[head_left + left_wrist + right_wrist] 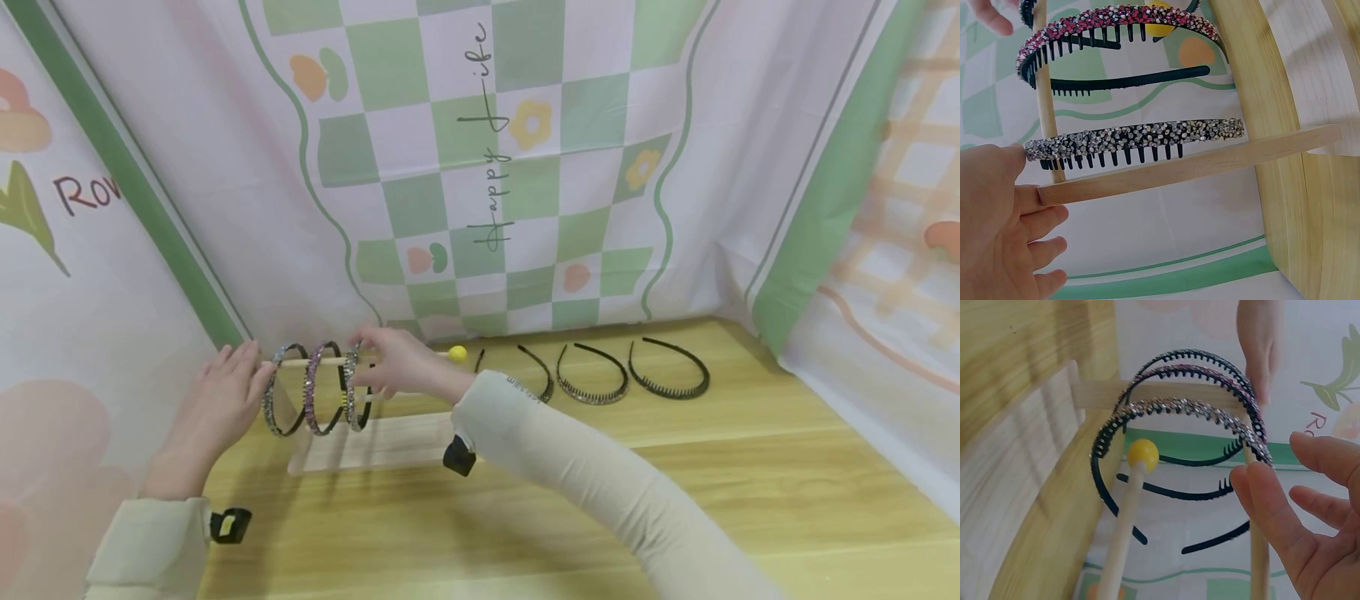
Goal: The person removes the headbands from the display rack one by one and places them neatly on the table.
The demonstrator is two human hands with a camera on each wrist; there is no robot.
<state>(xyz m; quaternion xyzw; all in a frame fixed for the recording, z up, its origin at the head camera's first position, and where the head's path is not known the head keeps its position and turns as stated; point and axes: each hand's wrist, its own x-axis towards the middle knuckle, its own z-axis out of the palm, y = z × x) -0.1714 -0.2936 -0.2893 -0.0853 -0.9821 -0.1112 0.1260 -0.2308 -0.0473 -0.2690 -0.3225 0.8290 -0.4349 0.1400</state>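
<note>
Three toothed, rhinestone-covered headbands hang on a wooden rod stand: a silvery one (1135,139) by the upright (1191,172), a pink-purple one (311,389) in the middle, and another silvery one (352,387) on the right. My left hand (225,390) rests at the upright's top end with its fingers extended; one digit reaches the edge of the nearest headband in the left wrist view. My right hand (1316,519) is at the right-hand headband, fingertips against its outer edge and the thumb held apart from it.
A yellow ball (457,355) caps one rod end. The stand's pale base (375,446) lies on the wood-grain table (600,517). To the right lie a black headband (667,392), a rhinestone one (592,396), and another (543,375) partly behind my right sleeve. Printed curtains (420,200) surround the table.
</note>
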